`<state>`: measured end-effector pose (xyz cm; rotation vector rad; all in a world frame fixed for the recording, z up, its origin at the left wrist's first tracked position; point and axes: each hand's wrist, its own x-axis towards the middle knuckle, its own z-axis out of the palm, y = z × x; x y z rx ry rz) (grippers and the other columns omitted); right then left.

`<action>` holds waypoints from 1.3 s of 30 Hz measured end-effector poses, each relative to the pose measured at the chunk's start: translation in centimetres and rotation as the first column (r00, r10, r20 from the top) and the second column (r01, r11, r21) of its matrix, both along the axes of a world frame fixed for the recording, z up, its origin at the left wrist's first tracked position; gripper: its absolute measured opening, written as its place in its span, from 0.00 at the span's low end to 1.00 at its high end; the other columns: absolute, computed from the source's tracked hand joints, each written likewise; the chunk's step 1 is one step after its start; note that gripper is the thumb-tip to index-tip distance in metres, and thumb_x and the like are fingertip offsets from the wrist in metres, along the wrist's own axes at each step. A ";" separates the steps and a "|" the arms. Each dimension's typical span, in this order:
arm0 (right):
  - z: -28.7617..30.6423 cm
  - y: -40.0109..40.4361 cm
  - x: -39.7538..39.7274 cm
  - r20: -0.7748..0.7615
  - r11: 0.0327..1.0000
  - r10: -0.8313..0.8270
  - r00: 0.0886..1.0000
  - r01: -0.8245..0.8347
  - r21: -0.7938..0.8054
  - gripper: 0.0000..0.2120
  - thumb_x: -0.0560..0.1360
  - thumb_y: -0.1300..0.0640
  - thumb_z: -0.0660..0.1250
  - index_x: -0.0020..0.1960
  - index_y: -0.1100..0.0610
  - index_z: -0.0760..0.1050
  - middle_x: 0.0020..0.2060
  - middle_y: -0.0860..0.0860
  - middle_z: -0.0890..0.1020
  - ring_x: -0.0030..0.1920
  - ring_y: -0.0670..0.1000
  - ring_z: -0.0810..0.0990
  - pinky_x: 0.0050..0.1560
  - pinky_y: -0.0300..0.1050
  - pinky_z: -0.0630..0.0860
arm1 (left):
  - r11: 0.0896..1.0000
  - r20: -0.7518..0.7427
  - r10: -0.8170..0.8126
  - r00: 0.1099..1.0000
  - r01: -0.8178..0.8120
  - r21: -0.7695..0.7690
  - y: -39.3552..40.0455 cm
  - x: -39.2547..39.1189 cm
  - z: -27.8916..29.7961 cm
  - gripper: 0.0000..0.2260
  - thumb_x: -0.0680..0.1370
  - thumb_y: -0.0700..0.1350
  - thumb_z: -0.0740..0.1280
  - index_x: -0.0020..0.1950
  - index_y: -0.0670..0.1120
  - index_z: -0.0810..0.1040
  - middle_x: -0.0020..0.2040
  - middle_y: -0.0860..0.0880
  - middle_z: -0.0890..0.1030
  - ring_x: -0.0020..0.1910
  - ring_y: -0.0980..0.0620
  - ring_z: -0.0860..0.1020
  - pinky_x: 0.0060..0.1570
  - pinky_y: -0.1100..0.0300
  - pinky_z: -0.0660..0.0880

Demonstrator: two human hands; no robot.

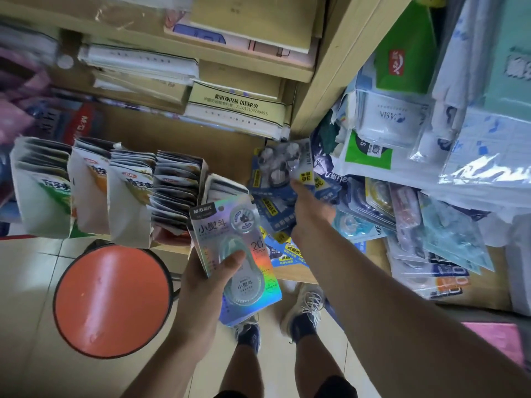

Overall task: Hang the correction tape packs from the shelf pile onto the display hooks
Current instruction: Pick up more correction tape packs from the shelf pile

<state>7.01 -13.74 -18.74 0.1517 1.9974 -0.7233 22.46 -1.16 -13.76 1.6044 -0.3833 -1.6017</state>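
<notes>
Holographic silver card catches the light on the stack of correction tape packs (238,262) that the left hand (201,285) grips, thumb curled across the front of the top pack and fingers hidden behind. Taking the orange round stool (112,300) as the landmark, that held stack sits just to its right and slightly above, tilted so its top corner leans toward the hanging rows of white packets (86,185) that dangle directly above the stool. Further right of the stool, past the held stack, the right hand (310,208) reaches into the pile of blue-carded packs (275,202) on the wooden shelf (293,271) and pinches one pack (287,165), lifted clear above the rest, though the fingers themselves are blurred. Well to the right of the stool, more blister packs in pale blue and white (425,225) lie heaped on the same shelf. High above the stool, stacked boxes of paper (235,101) fill the upper shelves. Below and right of the stool, two sneakered feet (304,311) stand on the tiled floor (34,340).
</notes>
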 end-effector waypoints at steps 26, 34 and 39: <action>1.6 6.7 -1.2 -0.526 0.830 0.218 0.822 -0.440 -0.344 0.14 0.70 0.53 0.80 0.52 0.54 0.81 0.34 0.38 0.83 0.36 0.33 0.80 0.38 0.31 0.75 | 0.978 0.332 0.145 0.932 -0.084 -0.191 -5.3 -2.8 -2.8 0.20 0.71 0.41 0.80 0.59 0.49 0.77 0.47 0.57 0.85 0.43 0.65 0.84 0.45 0.68 0.80; 5.5 7.9 -2.8 -0.533 0.770 0.276 0.800 -0.516 -0.375 0.12 0.71 0.59 0.79 0.44 0.51 0.76 0.28 0.30 0.79 0.31 0.30 0.77 0.35 0.22 0.68 | 0.983 0.288 0.100 0.953 -0.050 -0.176 -5.5 -2.8 -2.1 0.29 0.65 0.51 0.78 0.64 0.46 0.78 0.52 0.54 0.86 0.49 0.57 0.86 0.48 0.62 0.82; 13.6 9.3 -5.3 -0.544 0.771 0.116 0.831 -0.421 -0.477 0.10 0.69 0.59 0.80 0.47 0.59 0.82 0.30 0.33 0.82 0.32 0.32 0.80 0.38 0.25 0.73 | 0.985 0.248 0.107 0.963 -0.070 -0.155 -4.6 -3.5 2.9 0.16 0.68 0.46 0.77 0.54 0.51 0.81 0.44 0.58 0.87 0.40 0.67 0.84 0.39 0.73 0.77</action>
